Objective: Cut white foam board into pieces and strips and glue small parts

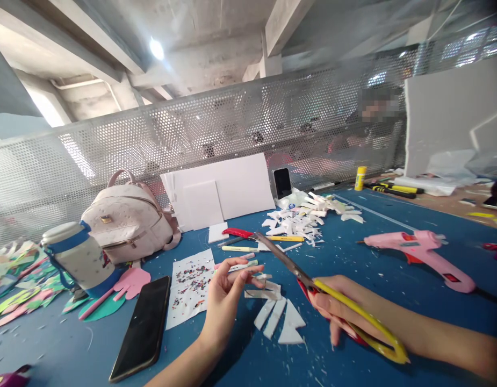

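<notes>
My right hand (pixel 332 301) grips scissors (pixel 286 259) by their yellow and red handles, the blades pointing up and left above the table. To their left, my left hand (pixel 228 290) is raised with thumb and fingers curled together in a pinch. What lies between those fingertips is too small to make out. Below the hands, several cut white foam strips (pixel 275 318) and a pointed white piece (pixel 291 325) lie on the blue table. A red-handled tool (pixel 238 233) shows just beyond the scissor tips, its other end hidden.
A pink glue gun (pixel 421 252) lies at right. Behind are a heap of white scraps (pixel 299 217), white boards (pixel 240 188) and a glue stick (pixel 360 178). At left are a phone (pixel 142 328), speckled paper (pixel 189 285), a bottle (pixel 77 258) and a backpack (pixel 129 220).
</notes>
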Tool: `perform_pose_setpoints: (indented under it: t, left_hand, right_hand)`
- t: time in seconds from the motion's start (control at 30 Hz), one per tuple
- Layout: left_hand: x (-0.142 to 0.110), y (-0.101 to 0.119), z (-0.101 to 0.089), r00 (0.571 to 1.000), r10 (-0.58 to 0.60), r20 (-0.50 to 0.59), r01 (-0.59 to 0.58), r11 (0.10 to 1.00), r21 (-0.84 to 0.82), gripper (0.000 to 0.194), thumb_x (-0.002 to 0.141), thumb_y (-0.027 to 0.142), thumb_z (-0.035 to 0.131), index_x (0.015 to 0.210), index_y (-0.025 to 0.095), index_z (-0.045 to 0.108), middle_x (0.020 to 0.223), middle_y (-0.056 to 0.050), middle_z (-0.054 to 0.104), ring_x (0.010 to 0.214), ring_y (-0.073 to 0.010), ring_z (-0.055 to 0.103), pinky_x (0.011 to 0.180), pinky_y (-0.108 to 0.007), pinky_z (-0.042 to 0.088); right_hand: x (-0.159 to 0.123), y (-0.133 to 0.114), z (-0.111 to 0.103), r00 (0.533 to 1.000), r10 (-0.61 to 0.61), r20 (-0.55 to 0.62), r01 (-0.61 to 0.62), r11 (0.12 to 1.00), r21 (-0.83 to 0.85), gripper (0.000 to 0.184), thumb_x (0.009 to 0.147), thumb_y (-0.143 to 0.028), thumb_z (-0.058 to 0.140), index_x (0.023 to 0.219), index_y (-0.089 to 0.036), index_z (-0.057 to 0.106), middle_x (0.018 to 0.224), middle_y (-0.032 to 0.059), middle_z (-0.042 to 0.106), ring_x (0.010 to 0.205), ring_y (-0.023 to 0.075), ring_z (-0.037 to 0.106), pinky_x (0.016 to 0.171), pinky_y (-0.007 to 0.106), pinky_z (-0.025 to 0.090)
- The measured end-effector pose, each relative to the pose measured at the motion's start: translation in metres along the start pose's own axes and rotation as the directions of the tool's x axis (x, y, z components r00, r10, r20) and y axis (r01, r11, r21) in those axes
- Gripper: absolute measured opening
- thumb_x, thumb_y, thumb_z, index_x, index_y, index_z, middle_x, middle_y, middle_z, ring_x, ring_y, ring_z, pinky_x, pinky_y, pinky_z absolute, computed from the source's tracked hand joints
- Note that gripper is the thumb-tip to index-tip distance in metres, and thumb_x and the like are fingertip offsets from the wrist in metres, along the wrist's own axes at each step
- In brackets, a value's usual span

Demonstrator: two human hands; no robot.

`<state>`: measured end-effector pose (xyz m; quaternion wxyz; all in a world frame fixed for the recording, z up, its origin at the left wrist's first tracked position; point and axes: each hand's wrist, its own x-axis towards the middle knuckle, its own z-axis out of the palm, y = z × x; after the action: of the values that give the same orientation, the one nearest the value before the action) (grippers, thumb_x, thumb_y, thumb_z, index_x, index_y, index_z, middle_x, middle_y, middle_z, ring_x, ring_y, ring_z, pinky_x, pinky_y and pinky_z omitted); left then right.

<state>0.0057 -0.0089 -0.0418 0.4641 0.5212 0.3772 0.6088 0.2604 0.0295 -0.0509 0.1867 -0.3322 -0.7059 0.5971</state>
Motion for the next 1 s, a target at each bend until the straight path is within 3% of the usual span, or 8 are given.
perform_pose_setpoints:
  t: [0.13,0.33,0.4,0.5,0.73,1.0]
  left_hand:
    - [-0.002,0.000,0.004,0.999,-0.032,0.039,0.032,0.999,-0.010,0.023,0.090,0.038,0.066,0.089,0.021,0.050,0.089,-0.009,0.079,0.089,-0.0244,0.075,0.092,-0.043,0.052]
    - [-0.003,-0.001,0.001,1.000,-0.012,0.008,0.011,0.998,0.060,0.019,0.087,0.032,0.070,0.078,0.018,0.061,0.089,-0.009,0.077,0.087,-0.0229,0.073,0.085,-0.037,0.054]
    - [-0.002,-0.001,-0.001,0.999,0.023,-0.027,-0.020,0.996,0.091,0.017,0.081,0.029,0.075,0.073,0.017,0.067,0.093,-0.008,0.074,0.092,-0.0211,0.069,0.083,-0.030,0.053]
    - [0.000,-0.001,-0.002,0.996,0.065,-0.058,-0.058,0.991,0.124,0.014,0.074,0.027,0.081,0.070,0.017,0.071,0.080,-0.003,0.068,0.084,-0.0161,0.063,0.075,-0.023,0.050]
    - [-0.002,-0.006,-0.002,0.998,-0.021,-0.059,0.029,0.990,0.139,0.017,0.075,0.032,0.080,0.085,0.018,0.075,0.076,-0.003,0.071,0.071,-0.0146,0.064,0.067,-0.023,0.050]
    - [0.000,-0.008,-0.002,0.998,-0.063,-0.007,0.063,0.985,0.158,0.020,0.078,0.036,0.077,0.079,0.016,0.073,0.072,-0.004,0.071,0.069,-0.0147,0.064,0.069,-0.023,0.050]
  right_hand:
    - [0.012,-0.030,0.008,0.975,-0.162,-0.153,0.153,0.986,-0.070,0.028,0.085,-0.042,0.068,0.088,-0.016,0.058,0.070,0.0012,0.063,0.055,0.0115,0.062,0.051,0.019,0.048]
    - [0.048,-0.042,0.019,0.951,-0.193,-0.240,0.187,0.981,-0.047,0.030,0.068,-0.029,0.079,0.086,-0.016,0.059,0.066,-0.0029,0.061,0.054,0.0118,0.058,0.052,0.022,0.048]
    - [0.054,-0.041,0.026,0.954,-0.189,-0.231,0.194,0.981,-0.003,0.032,0.065,-0.030,0.079,0.081,-0.017,0.055,0.072,-0.0017,0.064,0.051,0.0100,0.056,0.051,0.022,0.047]
    - [0.058,-0.041,0.033,0.961,-0.191,-0.198,0.207,0.976,0.064,0.039,0.064,-0.038,0.079,0.077,-0.019,0.048,0.086,0.0019,0.068,0.051,0.0091,0.056,0.051,0.024,0.050]
    - [0.059,-0.041,0.025,0.943,-0.221,-0.248,0.241,0.969,0.052,0.042,0.067,-0.039,0.077,0.073,-0.021,0.040,0.077,-0.0010,0.064,0.052,0.0091,0.055,0.047,0.021,0.044]
    - [0.057,-0.040,0.023,0.935,-0.240,-0.261,0.249,0.968,0.004,0.041,0.069,-0.038,0.075,0.073,-0.021,0.038,0.076,0.0000,0.064,0.050,0.0081,0.052,0.044,0.020,0.043]
